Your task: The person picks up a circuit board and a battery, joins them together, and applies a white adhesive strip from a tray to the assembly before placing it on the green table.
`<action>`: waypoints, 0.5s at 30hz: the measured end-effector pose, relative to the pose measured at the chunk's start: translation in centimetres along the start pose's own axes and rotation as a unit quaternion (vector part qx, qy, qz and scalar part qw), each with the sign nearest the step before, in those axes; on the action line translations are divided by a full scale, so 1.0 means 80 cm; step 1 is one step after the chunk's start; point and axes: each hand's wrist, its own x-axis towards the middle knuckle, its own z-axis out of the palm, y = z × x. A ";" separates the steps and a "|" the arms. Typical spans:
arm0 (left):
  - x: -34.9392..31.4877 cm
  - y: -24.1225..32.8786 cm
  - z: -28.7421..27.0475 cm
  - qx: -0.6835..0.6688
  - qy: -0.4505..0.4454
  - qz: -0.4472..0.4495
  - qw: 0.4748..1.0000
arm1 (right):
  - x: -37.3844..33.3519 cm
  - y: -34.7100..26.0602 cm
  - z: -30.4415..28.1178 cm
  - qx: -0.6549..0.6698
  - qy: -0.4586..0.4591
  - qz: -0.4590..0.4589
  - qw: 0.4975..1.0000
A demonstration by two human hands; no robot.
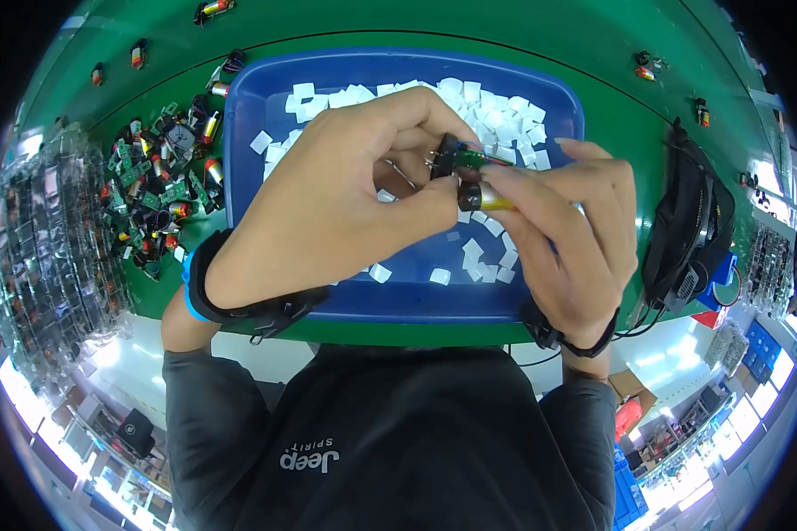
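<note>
Near the frame's centre, the left hand (354,168) is pinching a black part (445,157) bristling with metal pins, and the right hand (571,221) is gripping a smooth yellow cylinder (493,200); fingers are hiding how they join. Beneath, a blue plastic tray (398,305) is holding flat white squares (496,111), partly covered.
</note>
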 end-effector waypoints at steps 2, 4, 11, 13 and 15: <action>0.002 0.008 -0.006 -0.039 -0.019 -0.039 0.998 | -0.002 -0.001 -0.003 -0.010 0.017 -0.011 1.000; 0.003 0.014 -0.010 -0.060 -0.027 -0.058 0.996 | -0.004 -0.003 -0.005 -0.029 0.051 -0.030 0.998; -0.006 0.007 -0.002 -0.033 0.001 0.014 0.999 | -0.005 -0.003 0.006 -0.047 0.099 -0.028 0.994; -0.008 0.007 0.001 -0.024 0.003 0.025 0.999 | -0.003 -0.004 0.004 -0.059 0.103 -0.026 0.993; -0.008 0.008 0.002 -0.007 0.004 0.045 0.999 | -0.002 -0.004 0.001 -0.074 0.085 -0.042 0.993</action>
